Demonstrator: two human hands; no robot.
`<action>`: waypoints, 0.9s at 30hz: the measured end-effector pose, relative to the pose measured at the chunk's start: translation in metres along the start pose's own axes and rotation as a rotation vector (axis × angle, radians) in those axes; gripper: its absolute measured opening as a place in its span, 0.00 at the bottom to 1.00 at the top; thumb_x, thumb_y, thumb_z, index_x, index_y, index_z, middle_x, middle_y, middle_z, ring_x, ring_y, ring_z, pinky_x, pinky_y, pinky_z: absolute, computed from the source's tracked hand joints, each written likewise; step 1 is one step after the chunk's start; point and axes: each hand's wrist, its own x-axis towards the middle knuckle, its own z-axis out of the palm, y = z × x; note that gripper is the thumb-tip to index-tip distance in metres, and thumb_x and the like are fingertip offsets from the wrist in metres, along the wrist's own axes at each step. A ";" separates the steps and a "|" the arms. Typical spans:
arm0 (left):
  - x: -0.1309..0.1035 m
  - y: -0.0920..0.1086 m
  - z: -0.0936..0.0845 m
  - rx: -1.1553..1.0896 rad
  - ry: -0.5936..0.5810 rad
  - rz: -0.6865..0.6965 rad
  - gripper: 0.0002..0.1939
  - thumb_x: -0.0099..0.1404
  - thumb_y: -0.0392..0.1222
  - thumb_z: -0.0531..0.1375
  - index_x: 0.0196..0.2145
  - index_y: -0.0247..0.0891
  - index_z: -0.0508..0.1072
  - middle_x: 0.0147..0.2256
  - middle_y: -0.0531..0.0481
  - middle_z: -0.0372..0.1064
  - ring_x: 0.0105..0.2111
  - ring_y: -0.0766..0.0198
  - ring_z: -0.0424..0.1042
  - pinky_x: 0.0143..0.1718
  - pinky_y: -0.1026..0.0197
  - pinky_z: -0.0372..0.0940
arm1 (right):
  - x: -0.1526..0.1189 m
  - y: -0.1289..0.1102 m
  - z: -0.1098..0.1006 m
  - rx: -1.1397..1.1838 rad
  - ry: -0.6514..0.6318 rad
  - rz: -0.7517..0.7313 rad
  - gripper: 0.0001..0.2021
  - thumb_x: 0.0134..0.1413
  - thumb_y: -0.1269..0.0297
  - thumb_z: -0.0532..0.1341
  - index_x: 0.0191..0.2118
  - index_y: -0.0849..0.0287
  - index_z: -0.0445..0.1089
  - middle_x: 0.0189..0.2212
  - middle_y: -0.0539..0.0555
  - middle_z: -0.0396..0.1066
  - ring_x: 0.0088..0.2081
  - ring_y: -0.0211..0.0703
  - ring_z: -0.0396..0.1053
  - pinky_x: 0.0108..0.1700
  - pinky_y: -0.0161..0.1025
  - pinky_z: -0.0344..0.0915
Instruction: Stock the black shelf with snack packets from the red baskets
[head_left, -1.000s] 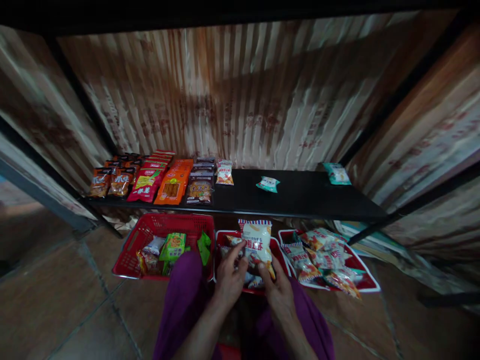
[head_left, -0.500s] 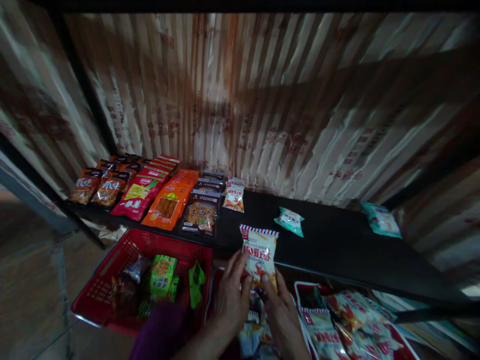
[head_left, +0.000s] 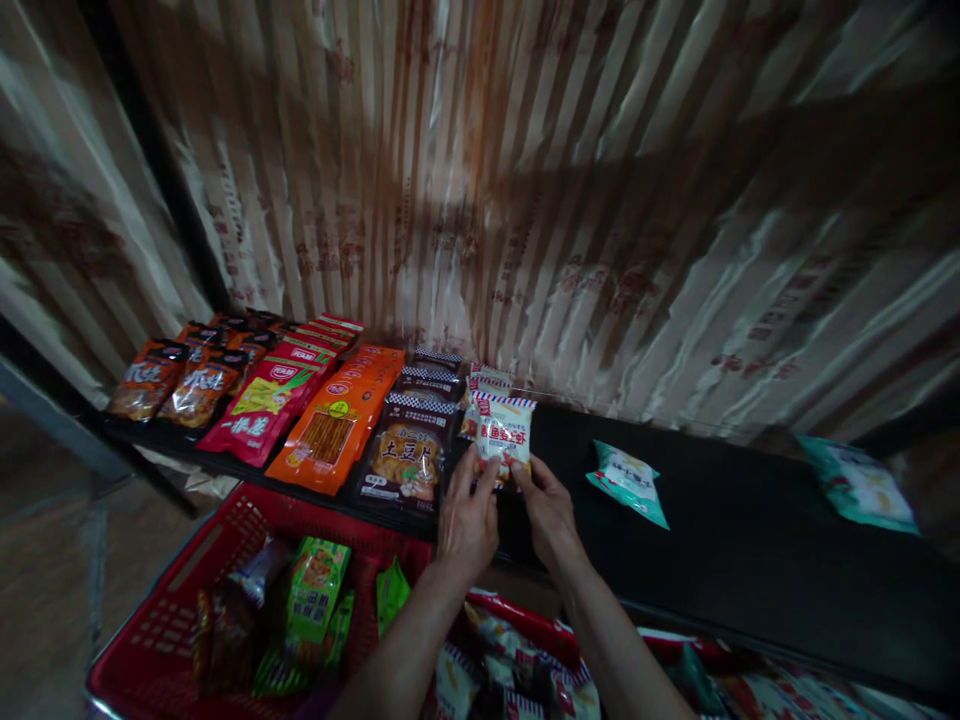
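A white snack bag (head_left: pixel 503 425) with red lettering and a striped top edge is held by its lower part over the black shelf (head_left: pixel 720 540). My left hand (head_left: pixel 469 515) grips its left side, and my right hand (head_left: pixel 550 510) its right side, thumbs on the front. Just behind it, a similar snack bag (head_left: pixel 487 380) is partly covered. Left of my hands lie dark brown potato-slice packs (head_left: pixel 405 450) in a row, the front one close to my left hand. To the right, a teal and white snack bag (head_left: pixel 628 480) lies on the shelf.
Orange packs (head_left: pixel 337 420), pink packs (head_left: pixel 262 400) and black-and-orange bags (head_left: pixel 199 388) line the shelf's left. A red basket (head_left: pixel 172 570) with assorted snacks stands below. Under my forearms are more bags (head_left: pixel 517 660). Another teal bag (head_left: pixel 859 485) lies far right; a corrugated wall (head_left: pixel 600 200) stands behind.
Both hands have carried the white snack bag forward from above the baskets onto the shelf area, in front of the similar bag. The camera view has shifted closer.
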 end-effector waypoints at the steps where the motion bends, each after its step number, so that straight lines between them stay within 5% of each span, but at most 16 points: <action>1: 0.000 -0.002 0.002 0.010 0.002 0.001 0.29 0.62 0.32 0.49 0.61 0.44 0.58 0.65 0.47 0.46 0.64 0.55 0.49 0.62 0.50 0.51 | 0.004 0.003 0.002 -0.006 0.000 0.000 0.25 0.36 0.53 0.68 0.42 0.60 0.75 0.33 0.53 0.77 0.36 0.47 0.71 0.41 0.42 0.66; 13: 0.000 -0.007 0.019 0.148 -0.017 -0.016 0.30 0.59 0.29 0.50 0.60 0.35 0.59 0.64 0.39 0.45 0.65 0.51 0.44 0.62 0.43 0.49 | 0.028 0.026 0.004 -0.116 0.016 -0.030 0.24 0.38 0.51 0.66 0.42 0.61 0.74 0.35 0.55 0.77 0.35 0.47 0.71 0.41 0.42 0.66; 20: -0.005 -0.013 0.028 0.197 -0.033 -0.027 0.33 0.55 0.27 0.53 0.60 0.33 0.59 0.65 0.37 0.44 0.64 0.47 0.44 0.62 0.43 0.49 | 0.035 0.041 0.000 -0.479 0.003 -0.202 0.22 0.49 0.48 0.57 0.44 0.58 0.72 0.34 0.56 0.76 0.34 0.48 0.71 0.39 0.44 0.66; 27: -0.004 -0.014 0.028 0.287 -0.088 -0.044 0.33 0.57 0.27 0.51 0.61 0.31 0.57 0.65 0.37 0.44 0.65 0.49 0.41 0.62 0.45 0.51 | 0.030 0.036 0.005 -0.921 0.038 -0.279 0.26 0.54 0.51 0.49 0.49 0.67 0.69 0.42 0.65 0.72 0.43 0.54 0.68 0.46 0.47 0.62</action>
